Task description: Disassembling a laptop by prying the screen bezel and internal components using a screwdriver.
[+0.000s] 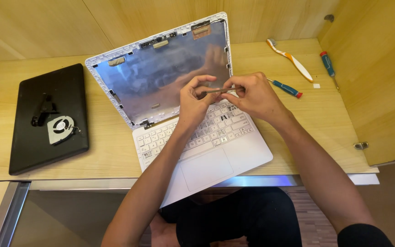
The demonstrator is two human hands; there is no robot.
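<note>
A white laptop [234,151] lies open on the wooden desk [115,151], its lid [161,73] stripped of the screen so the bare silvery back panel shows. Above the keyboard [216,130], my left hand [195,98] and my right hand [252,93] are together, both pinching a thin dark metal tool [216,90] held level between them. The left fingers grip its dark end, the right fingers its far end. Both hands hover just over the hinge side of the keyboard.
A black panel [28,137] lies at left with a cooling fan [60,129] and a dark part on it. At right lie two blue-handled screwdrivers [286,88] [328,64], a toothbrush [291,59] and a small white piece [316,85]. Wooden walls enclose the desk.
</note>
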